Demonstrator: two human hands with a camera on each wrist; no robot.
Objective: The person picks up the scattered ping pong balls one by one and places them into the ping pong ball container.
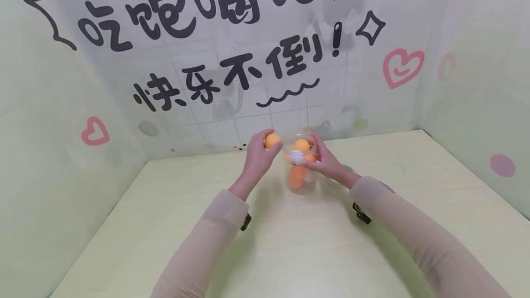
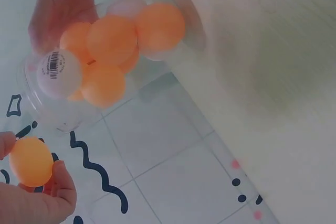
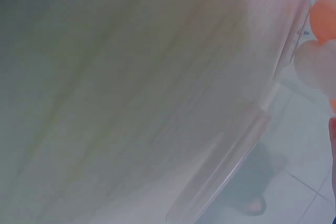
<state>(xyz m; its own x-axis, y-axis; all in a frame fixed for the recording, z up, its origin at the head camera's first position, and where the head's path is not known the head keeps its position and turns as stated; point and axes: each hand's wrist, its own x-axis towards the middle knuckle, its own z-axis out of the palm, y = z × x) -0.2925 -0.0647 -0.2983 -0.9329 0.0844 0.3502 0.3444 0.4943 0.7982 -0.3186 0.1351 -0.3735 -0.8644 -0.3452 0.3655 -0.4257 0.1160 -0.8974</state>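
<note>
My left hand pinches an orange ping-pong ball between thumb and fingers, just left of the open mouth of a clear plastic jar. Upright on the table, the jar holds several orange balls and some white ones; one white ball with printed marks lies near its rim. My right hand grips the jar's upper right side, thumb in front and fingers behind. In the right wrist view only a sliver of that hand shows at the right edge, beside the balls.
A clear round lid lies on the pale table, right of the jar and partly hidden by the right forearm in the head view. Close behind the jar stands a wall sheet with black lettering; side walls flank the table.
</note>
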